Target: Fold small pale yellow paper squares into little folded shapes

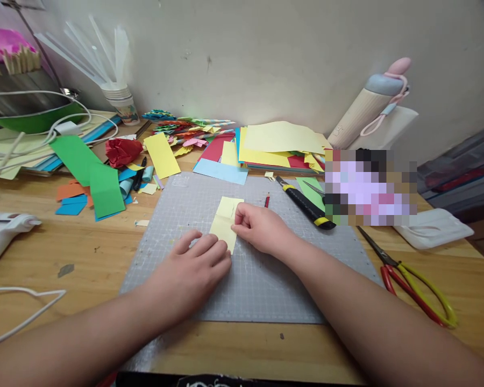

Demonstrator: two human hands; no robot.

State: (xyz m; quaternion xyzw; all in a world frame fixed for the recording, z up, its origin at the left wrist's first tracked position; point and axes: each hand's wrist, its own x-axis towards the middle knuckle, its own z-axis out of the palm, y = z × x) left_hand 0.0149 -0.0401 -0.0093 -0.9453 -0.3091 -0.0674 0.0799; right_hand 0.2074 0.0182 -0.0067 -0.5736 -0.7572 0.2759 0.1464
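Observation:
A small strip of pale yellow paper (225, 213) lies on the grey cutting mat (177, 204), with a crease across it and a short dark line or slit near its upper right. My left hand (197, 269) rests palm down at the lower left of the strip, fingers slightly bent and fingertips on the paper's lower part. At the right edge of the same paper, my right hand (262, 227) is closed, thumb and index finger pinched together there. A short red pencil stub (267, 200) lies just beyond my right hand.
A black-and-yellow box cutter (306, 204) and red-and-yellow scissors (415, 290) lie to the right. Green paper (105, 188) and scraps are at left, near a white glue gun (4, 236). Stacked coloured paper (282, 142), a cup of straws (123, 105) and a leaning bottle (363, 107) line the wall.

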